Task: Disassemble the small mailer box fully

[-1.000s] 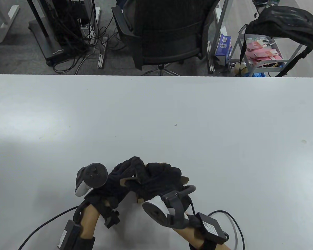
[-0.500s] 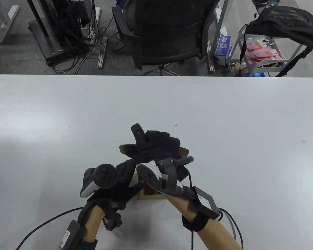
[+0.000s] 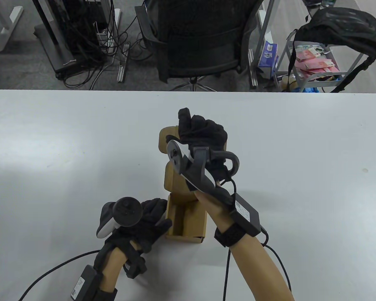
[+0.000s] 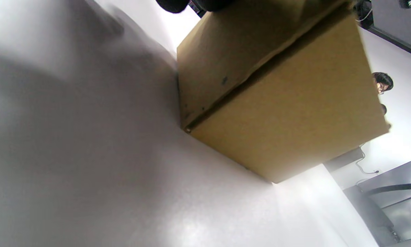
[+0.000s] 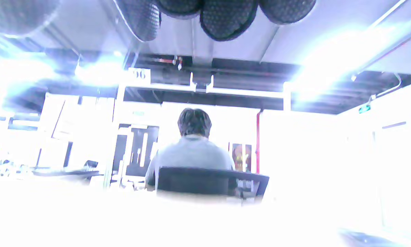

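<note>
A small brown cardboard mailer box [image 3: 185, 223] stands open on the white table [image 3: 300, 150]. Its lid [image 3: 173, 180] is swung up and away from me. My right hand [image 3: 203, 133] grips the lid's far end, well above the box base. My left hand [image 3: 152, 216] holds the base at its left wall. In the left wrist view the box's outer walls [image 4: 277, 103] fill the middle, with my fingertips [image 4: 171, 4] at the top edge. The right wrist view shows only my fingertips [image 5: 219, 19] and the overexposed room.
Sensor cables trail from both wrists across the table's near edge [image 3: 50, 269]. Beyond the far edge stand a black office chair [image 3: 200, 40] and a metal cart with a black backpack [image 3: 338, 28]. A person sits in the distance [image 5: 193, 151].
My right hand has lifted the lid and carried it away from me, opening the box. My left hand has moved forward a little and stays at the base's left side.
</note>
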Available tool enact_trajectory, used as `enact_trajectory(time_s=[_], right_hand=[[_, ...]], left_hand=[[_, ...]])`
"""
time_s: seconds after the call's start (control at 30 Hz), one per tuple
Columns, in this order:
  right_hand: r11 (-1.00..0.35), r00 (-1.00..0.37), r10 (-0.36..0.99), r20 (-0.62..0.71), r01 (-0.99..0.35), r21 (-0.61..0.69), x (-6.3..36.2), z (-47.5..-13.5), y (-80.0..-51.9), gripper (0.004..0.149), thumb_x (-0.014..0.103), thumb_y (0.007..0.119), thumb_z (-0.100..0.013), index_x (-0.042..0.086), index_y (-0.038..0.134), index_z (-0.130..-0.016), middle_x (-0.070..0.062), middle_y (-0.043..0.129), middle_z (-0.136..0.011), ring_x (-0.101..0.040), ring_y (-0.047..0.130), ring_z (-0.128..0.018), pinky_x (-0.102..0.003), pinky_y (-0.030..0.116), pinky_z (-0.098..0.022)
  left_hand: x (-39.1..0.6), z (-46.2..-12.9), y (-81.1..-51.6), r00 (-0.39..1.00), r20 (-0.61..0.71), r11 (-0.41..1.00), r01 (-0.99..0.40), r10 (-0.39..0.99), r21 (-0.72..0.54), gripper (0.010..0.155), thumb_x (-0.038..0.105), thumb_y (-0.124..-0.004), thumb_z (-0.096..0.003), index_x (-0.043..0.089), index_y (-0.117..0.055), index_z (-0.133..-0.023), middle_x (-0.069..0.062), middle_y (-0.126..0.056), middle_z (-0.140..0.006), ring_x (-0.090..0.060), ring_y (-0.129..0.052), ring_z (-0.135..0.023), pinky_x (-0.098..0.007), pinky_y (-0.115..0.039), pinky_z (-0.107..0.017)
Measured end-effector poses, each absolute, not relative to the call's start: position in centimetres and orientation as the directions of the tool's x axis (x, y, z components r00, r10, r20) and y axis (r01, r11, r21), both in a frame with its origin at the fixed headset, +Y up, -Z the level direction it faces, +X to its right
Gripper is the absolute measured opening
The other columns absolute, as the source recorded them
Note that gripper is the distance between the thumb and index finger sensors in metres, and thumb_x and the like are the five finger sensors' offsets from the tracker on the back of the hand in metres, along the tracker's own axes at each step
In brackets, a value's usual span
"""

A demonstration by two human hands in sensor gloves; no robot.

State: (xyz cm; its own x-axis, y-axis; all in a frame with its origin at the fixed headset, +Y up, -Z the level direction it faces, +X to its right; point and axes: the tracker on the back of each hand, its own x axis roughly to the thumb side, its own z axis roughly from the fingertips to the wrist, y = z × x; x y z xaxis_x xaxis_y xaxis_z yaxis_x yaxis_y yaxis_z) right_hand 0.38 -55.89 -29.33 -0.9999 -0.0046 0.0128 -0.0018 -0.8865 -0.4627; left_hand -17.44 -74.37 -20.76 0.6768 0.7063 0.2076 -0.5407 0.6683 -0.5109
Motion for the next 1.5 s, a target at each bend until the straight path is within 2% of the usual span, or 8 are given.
enact_trajectory(time_s=[0.1,0.17,0.27,0.43,0.5,0.67,1.13,1.5], right_hand=[[-0.924,-0.999,0.011,0.051,-0.03,-0.382,0.3,-29.5,-56.6,0.071,0.067,0.067,-0.034,0.033,0.063,-0.096,-0.001,0.061,-0.091,-0.029,0.067,-0.077,-0.054,0.053,-0.065],[-0.921,-0.998,0.009,0.059,-0.031,-0.389,0.2,-29.6,-56.7,0.063,0.066,0.068,-0.034,0.029,0.083,-0.082,-0.004,0.082,-0.08,-0.032,0.081,-0.067,-0.056,0.063,-0.058],[-0.972,-0.996,0.021,0.088,-0.041,-0.231,-0.3,-30.3,-57.5,0.059,0.064,0.068,-0.036,0.024,0.093,-0.072,-0.007,0.09,-0.076,-0.037,0.086,-0.064,-0.058,0.065,-0.055],[-0.991,-0.99,0.015,0.14,0.004,0.131,-2.1,-31.1,-60.9,0.064,0.063,0.066,-0.036,0.02,0.091,-0.076,-0.008,0.085,-0.089,-0.041,0.08,-0.076,-0.059,0.062,-0.059],[-0.978,-0.985,-0.028,0.168,0.061,0.198,-2.9,-31.2,-62.3,0.064,0.064,0.065,-0.036,0.022,0.087,-0.08,-0.006,0.082,-0.093,-0.039,0.079,-0.08,-0.058,0.062,-0.06],[-0.955,-0.982,-0.038,0.184,0.09,0.282,-4.5,-31.3,-65.1,0.063,0.063,0.063,-0.036,0.025,0.083,-0.084,-0.004,0.077,-0.098,-0.039,0.076,-0.084,-0.058,0.06,-0.061],[-0.911,-0.969,-0.015,0.245,0.114,0.396,-6.5,-29.6,-68.0,0.063,0.061,0.062,-0.036,0.028,0.074,-0.089,-0.005,0.071,-0.102,-0.04,0.072,-0.088,-0.057,0.06,-0.062],[-0.931,-0.993,-0.09,0.077,0.112,0.348,1.0,-30.0,-66.9,0.071,0.064,0.061,-0.034,0.03,0.057,-0.097,-0.003,0.062,-0.107,-0.038,0.06,-0.1,-0.061,0.055,-0.067]], left_hand=[[-17.4,-20.7,-74.3,0.678,0.207,0.67,-0.541,0.705,-0.509,0.084,0.065,-0.06,-0.0477,0.012,-0.039,-0.109,-0.017,-0.036,-0.115,-0.047,-0.031,-0.106,-0.067,-0.032,-0.075],[-17.4,-20.7,-74.3,0.678,0.208,0.671,-0.541,0.704,-0.507,0.084,0.065,-0.06,-0.0477,0.012,-0.04,-0.109,-0.018,-0.037,-0.115,-0.047,-0.031,-0.106,-0.067,-0.033,-0.074],[-17.3,-20.7,-74.4,0.678,0.206,0.67,-0.543,0.705,-0.506,0.084,0.065,-0.06,-0.0476,0.012,-0.04,-0.109,-0.018,-0.037,-0.115,-0.047,-0.031,-0.106,-0.067,-0.033,-0.074],[-17.3,-20.7,-74.3,0.686,0.21,0.68,-0.539,0.697,-0.498,0.083,0.065,-0.059,-0.0476,0.012,-0.04,-0.109,-0.018,-0.038,-0.115,-0.047,-0.032,-0.106,-0.067,-0.034,-0.074],[-17.3,-20.7,-74.3,0.686,0.209,0.68,-0.539,0.697,-0.496,0.083,0.065,-0.059,-0.0476,0.012,-0.041,-0.109,-0.018,-0.038,-0.115,-0.047,-0.033,-0.106,-0.067,-0.034,-0.074],[-17.3,-20.6,-74.3,0.691,0.209,0.684,-0.536,0.692,-0.495,0.083,0.065,-0.059,-0.0476,0.012,-0.041,-0.109,-0.018,-0.039,-0.115,-0.048,-0.033,-0.106,-0.067,-0.034,-0.074],[-17.3,-20.5,-74.3,0.7,0.194,0.683,-0.533,0.688,-0.501,0.083,0.065,-0.058,-0.0477,0.012,-0.042,-0.109,-0.018,-0.04,-0.115,-0.048,-0.034,-0.106,-0.067,-0.035,-0.074],[-17.1,-20.5,-74.3,0.705,0.188,0.683,-0.527,0.683,-0.506,0.084,0.066,-0.056,-0.0475,0.011,-0.041,-0.109,-0.018,-0.039,-0.115,-0.048,-0.033,-0.106,-0.067,-0.034,-0.074]])
